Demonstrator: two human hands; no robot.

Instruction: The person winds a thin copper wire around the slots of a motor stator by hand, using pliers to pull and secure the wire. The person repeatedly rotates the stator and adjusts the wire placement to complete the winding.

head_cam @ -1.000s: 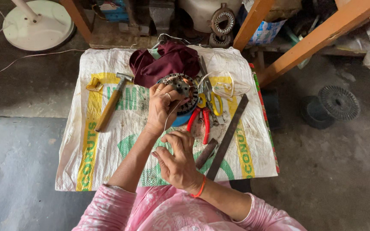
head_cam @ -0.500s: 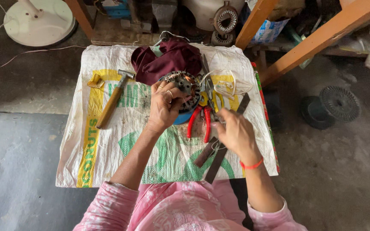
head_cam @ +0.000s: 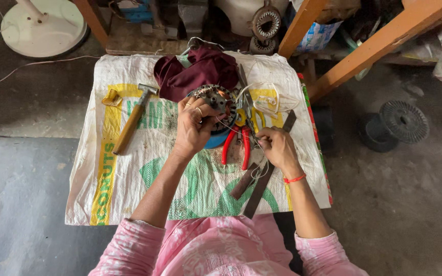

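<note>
— What was the person busy with at that moment?

— Winding work, I'd judge. The left hand (head_cam: 194,125) was curled over a round motor stator (head_cam: 215,100), fingers clamped on its rim and holding it tilted above a blue dish at the middle of the woven sack (head_cam: 129,189). The right hand (head_cam: 277,148) sat just beside it, fingertips pinched together on a thin wire (head_cam: 231,128) that ran across to the stator.

— So which step was in hand?

— Drawing or threading that wire at the core, it seemed. The next move would call for a steady grip from the left hand and an even, gentle pull from the right, since so fine a strand could kink or snap.

— Were tools within reach?

— Red-handled pliers (head_cam: 235,148) lay between the two hands, with scissors (head_cam: 245,102) just above them. A wooden-handled hammer (head_cam: 131,120) lay well apart to the left, and two flat dark metal strips (head_cam: 262,186) crossed under the right wrist. A maroon cloth (head_cam: 198,71) was bunched at the far edge, touching the stator.

— And the surface, the room?

— The sack was spread over a small low table on a rough concrete floor (head_cam: 410,204). A white fan base (head_cam: 44,28) stood at the far left, a black spool (head_cam: 397,122) on the floor to the right, and orange wooden beams (head_cam: 379,43) slanted above clutter at the back
</note>
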